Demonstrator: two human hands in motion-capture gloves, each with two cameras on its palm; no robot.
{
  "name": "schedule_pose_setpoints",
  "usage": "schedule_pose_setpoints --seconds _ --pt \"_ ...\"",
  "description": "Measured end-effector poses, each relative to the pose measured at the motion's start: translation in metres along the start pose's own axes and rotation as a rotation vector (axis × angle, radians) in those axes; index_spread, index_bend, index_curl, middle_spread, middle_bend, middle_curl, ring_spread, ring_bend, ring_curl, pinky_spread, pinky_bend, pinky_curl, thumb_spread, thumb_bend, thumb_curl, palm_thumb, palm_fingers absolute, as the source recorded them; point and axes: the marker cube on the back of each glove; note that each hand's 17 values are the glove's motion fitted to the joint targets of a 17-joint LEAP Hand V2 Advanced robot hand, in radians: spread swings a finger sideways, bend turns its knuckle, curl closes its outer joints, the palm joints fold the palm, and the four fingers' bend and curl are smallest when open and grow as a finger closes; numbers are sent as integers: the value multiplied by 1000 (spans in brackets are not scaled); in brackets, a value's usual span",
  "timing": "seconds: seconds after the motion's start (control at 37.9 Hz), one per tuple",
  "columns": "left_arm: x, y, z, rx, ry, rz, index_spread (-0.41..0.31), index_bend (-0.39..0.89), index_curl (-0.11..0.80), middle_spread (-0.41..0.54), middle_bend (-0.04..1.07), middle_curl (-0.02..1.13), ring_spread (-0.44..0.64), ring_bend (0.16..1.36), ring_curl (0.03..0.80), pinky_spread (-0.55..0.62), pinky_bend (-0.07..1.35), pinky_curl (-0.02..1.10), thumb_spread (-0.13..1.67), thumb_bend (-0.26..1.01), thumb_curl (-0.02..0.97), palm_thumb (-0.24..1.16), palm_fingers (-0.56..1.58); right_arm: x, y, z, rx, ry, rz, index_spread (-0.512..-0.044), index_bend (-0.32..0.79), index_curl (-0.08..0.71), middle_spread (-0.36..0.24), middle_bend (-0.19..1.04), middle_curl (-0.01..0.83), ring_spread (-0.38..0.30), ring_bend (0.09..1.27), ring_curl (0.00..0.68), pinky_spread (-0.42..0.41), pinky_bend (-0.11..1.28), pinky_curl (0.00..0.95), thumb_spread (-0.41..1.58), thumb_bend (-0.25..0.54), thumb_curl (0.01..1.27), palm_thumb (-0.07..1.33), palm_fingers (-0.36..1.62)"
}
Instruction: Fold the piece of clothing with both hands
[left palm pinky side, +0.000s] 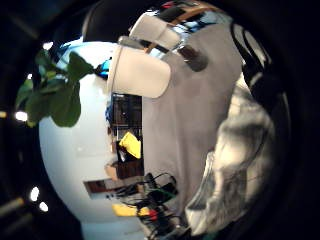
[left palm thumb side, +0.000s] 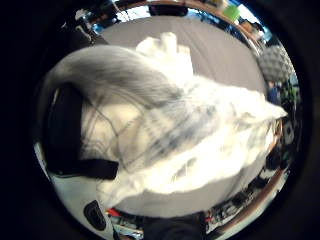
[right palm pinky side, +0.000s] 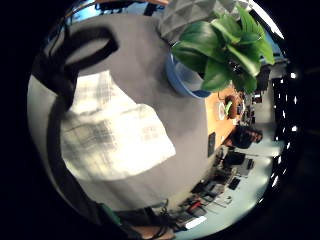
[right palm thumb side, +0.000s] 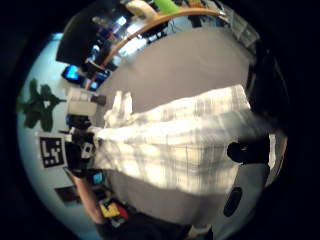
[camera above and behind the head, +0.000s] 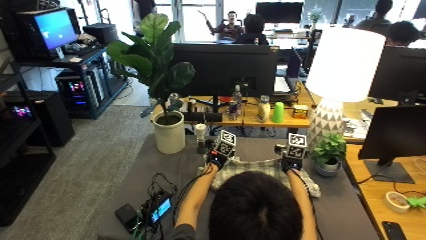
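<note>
Checked garment (camera above and behind the head: 266, 168) (on grey table (camera above and behind the head: 346, 205)) beside blue potted plant (camera above and behind the head: 328, 159).

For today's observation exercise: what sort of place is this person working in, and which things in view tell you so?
Most likely an open office or lab. Monitors stand on desks, a computer rack sits by the wall, and other people sit at screens behind. A lamp and potted plant stand by the grey table.

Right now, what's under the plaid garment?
The plaid garment lies on the grey table cover, which shows all around it. Whatever sits beneath the cloth's middle is covered. Both the left hand and right hand are at its far edge.
</note>
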Motion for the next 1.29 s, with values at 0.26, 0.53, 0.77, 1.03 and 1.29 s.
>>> schedule_pose_setpoints --seconds 0.26,0.53,0.77,1.03,1.29 --pt "-23 13 -17 343 260 -123 -155 222 460 -133 122 503 -159 526 441 -52 332 417 1585 196 374 423 428 40 28 5 -30 37 78 -259 95 429 -132 282 501 -189 500 478 -93 397 416 685 -10 681 1072 857" --pt "16 74 53 -56 51 72 -157 240 463 -95 110 400 -97 484 375 43 275 346 1537 128 290 279 524 88 89 50 -371 3 338 -249 74 364 -52 200 471 -64 415 450 72 444 416 1031 -68 563 804 644" --pt "3 75 94 -231 215 34 -117 118 401 6 137 364 77 531 388 286 298 357 1382 -22 207 20 211 100 100 75 -293 -80 458 -236 66 285 21 177 425 51 405 416 175 536 411 1169 -36 464 658 481" --pt "-12 87 69 -402 212 17 -109 115 346 34 175 337 118 594 373 327 336 352 1294 -11 203 16 207 86 82 61 -132 -63 500 -200 -3 171 -39 360 467 -111 609 431 -94 651 407 1163 63 460 844 992" --pt "-66 90 17 -223 345 -48 -112 179 362 25 163 332 86 584 359 278 305 345 1303 -4 203 61 319 24 23 24 -62 -358 329 -198 142 244 -104 404 506 -193 670 489 -214 642 451 1014 88 521 1031 1196"
